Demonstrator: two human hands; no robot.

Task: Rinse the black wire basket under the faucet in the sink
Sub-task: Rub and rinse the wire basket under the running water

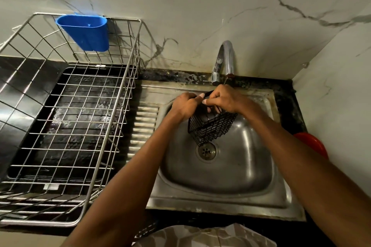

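So I've got both hands on the black wire basket (210,126) right now, left hand (185,104) curled round its top rim on one side and right hand (224,98) pinching the rim on the other. It's tilted over the steel sink (230,176), just above the drain (207,151) and below the faucet (224,60). Can't tell if water's running; a wire dish rack (66,118) with a blue cup (85,32) sits beside the sink.

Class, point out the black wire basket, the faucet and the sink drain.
black wire basket (212,126), head view: its mesh side wall.
faucet (227,56), head view: the curved chrome spout.
sink drain (207,151), head view: the perforated strainer.
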